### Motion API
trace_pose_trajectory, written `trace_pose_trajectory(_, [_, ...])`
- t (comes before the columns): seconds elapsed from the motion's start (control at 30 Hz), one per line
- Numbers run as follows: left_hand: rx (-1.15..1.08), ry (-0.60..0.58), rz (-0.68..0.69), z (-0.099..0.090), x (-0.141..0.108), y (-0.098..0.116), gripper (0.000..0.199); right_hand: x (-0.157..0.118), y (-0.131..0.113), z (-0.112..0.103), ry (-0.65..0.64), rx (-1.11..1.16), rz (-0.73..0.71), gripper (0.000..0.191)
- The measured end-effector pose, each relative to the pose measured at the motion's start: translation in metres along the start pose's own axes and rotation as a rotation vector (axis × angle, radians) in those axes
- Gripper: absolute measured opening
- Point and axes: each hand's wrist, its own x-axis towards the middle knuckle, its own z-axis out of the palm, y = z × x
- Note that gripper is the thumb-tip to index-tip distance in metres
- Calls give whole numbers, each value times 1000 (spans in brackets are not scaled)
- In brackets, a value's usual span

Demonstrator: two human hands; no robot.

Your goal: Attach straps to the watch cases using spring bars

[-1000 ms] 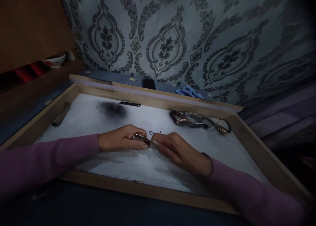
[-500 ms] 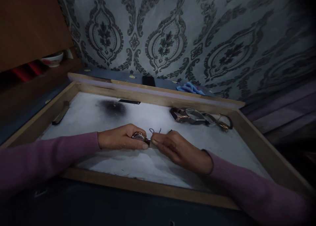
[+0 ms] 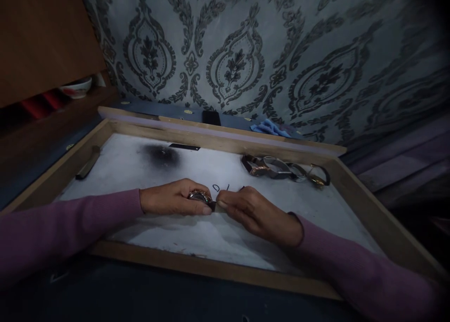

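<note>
My left hand is closed around a wristwatch with a gold-coloured rim, its face turned up between thumb and fingers. A short dark piece, perhaps strap, sticks out at the watch's right end beside my left thumb. My right hand meets it there, thumb and fingers pinched together. A thin light sliver shows between the right fingertips and the watch, and a small dark tip shows behind the knuckles; what the right hand holds is mostly hidden. Just beyond the fingertips is a thin dark loop on the white surface.
A shallow wooden tray with a white bottom surrounds both hands. Several watches lie in a row at its back right. A flat black strip lies near the back edge, and a dark-ended tool against the left wall. A blue cloth lies behind.
The view has tilted up slightly. Both hands stay joined at the watch's right end, with the right fingertips only slightly shifted.
</note>
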Motion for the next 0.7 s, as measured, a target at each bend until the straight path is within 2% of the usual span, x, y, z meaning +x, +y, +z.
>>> trace_pose_trajectory(0.3, [-202,-44,-56,2,0,-5,22,-1,2,1,32,-83,-73,26])
trace_pose_trajectory(0.5, [-219,-7,-48,1,2,-7,25,0,1,0,22,-68,-1,28])
trace_pose_trajectory(0.7, [-180,62,-65,8,3,1,25,-2,1,1,-12,-82,49,26])
